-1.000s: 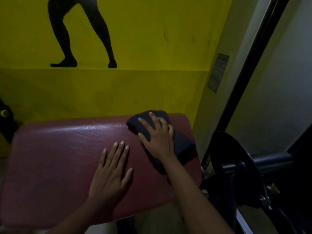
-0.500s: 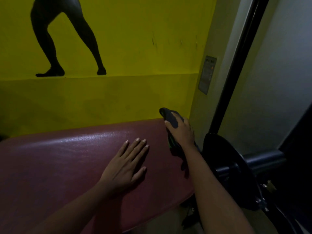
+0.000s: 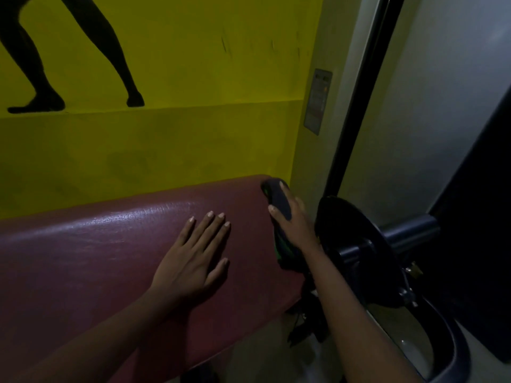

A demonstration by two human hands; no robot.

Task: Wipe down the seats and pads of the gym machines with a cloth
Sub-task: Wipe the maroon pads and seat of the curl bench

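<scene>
from the head camera, the left hand [image 3: 190, 258] lay flat on top of the dark red pad [image 3: 110, 244], fingers straight and a little apart, much as it had a second before. the right hand [image 3: 293, 225] had left the pad's top, where it had pressed the cloth [image 3: 279, 200] flat a second earlier, and sat at the pad's right end by the far corner, fingers curled round the dark cloth and clamped on it against that edge. a black weight plate [image 3: 351, 244] stood just right of that wrist.
</scene>
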